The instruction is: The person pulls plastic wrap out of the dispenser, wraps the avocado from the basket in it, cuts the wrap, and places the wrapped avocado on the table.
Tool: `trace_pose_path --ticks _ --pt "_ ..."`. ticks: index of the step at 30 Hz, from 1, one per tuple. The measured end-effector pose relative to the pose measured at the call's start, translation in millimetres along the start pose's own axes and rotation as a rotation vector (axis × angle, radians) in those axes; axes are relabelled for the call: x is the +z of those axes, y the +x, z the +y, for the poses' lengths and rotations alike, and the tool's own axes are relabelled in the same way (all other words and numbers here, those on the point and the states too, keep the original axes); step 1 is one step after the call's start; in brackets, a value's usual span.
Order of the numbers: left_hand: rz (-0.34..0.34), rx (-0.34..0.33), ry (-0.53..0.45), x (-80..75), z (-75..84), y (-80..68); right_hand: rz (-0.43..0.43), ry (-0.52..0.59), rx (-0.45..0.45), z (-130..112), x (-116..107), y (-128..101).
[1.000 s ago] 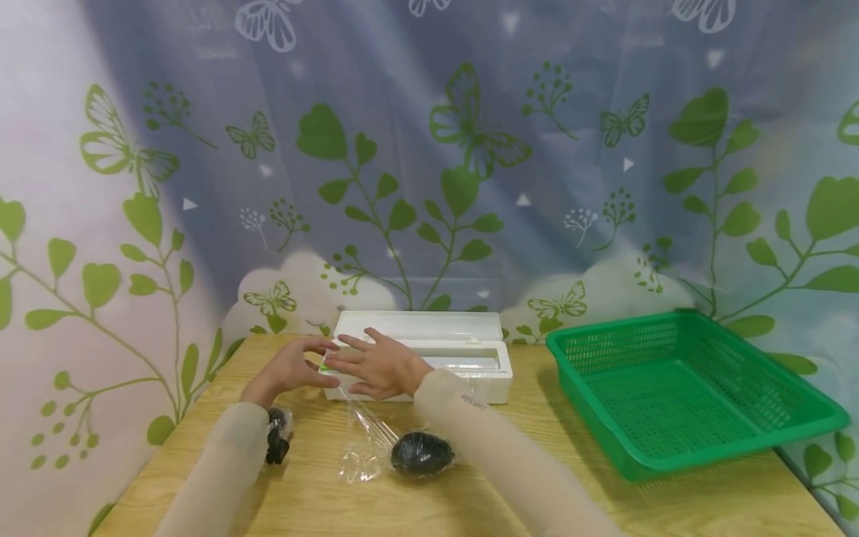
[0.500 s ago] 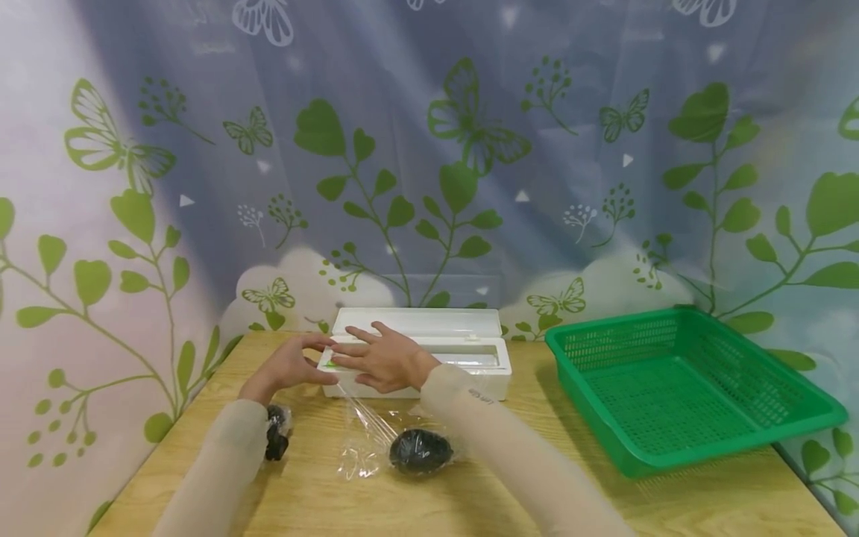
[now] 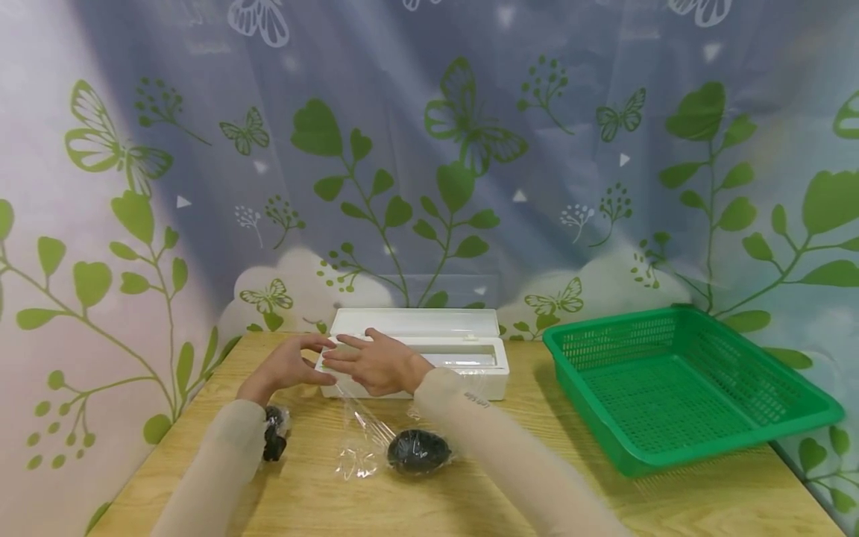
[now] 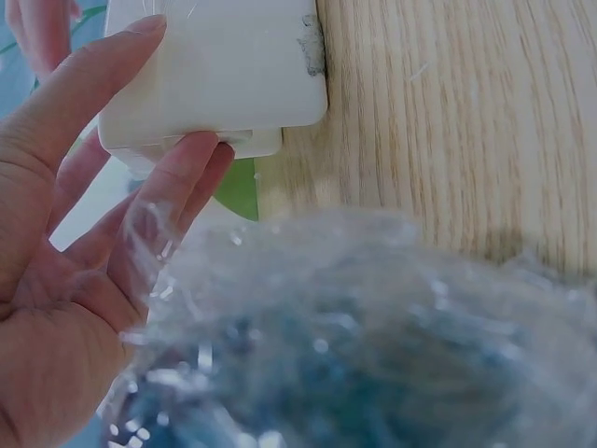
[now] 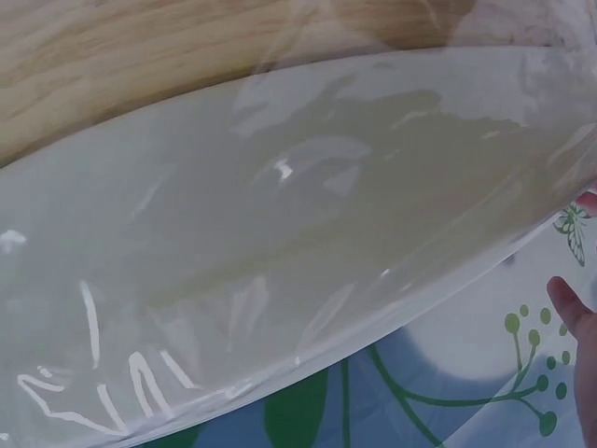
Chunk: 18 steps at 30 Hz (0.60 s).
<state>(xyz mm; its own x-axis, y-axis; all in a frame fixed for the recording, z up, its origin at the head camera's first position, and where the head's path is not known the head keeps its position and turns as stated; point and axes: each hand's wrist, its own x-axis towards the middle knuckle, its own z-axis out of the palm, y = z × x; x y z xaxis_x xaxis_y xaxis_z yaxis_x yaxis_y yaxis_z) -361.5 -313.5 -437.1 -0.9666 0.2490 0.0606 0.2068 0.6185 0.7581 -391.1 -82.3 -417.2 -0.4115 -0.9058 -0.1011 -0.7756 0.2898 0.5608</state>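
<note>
A white cling-film dispenser box lies at the back of the wooden table with its lid up. My left hand touches the box's left end with straight fingers and thumb. My right hand lies flat with spread fingers on the left part of the box. In the right wrist view the box top shows under shiny film, with two fingertips at the edge. A strip of clear film runs from the box to a dark oval fruit.
A second dark object wrapped in film lies beside my left forearm; it fills the left wrist view as a blur. A green plastic basket stands at the right. A leaf-patterned curtain hangs behind the table.
Both hands stay at the left end of the box; the right hand has edged slightly left. Nothing else has moved.
</note>
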Motion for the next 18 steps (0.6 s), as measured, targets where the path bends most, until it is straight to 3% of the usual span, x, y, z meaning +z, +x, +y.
trace_pose_path --ticks 7,18 --pt "0.007 0.012 -0.011 0.0 -4.6 1.7 -0.022 0.023 0.0 -4.9 -5.5 0.0" --pt "-0.007 -0.045 -0.025 -0.3 -4.5 4.3 -0.012 0.048 0.01 -3.2 -9.9 -0.6"
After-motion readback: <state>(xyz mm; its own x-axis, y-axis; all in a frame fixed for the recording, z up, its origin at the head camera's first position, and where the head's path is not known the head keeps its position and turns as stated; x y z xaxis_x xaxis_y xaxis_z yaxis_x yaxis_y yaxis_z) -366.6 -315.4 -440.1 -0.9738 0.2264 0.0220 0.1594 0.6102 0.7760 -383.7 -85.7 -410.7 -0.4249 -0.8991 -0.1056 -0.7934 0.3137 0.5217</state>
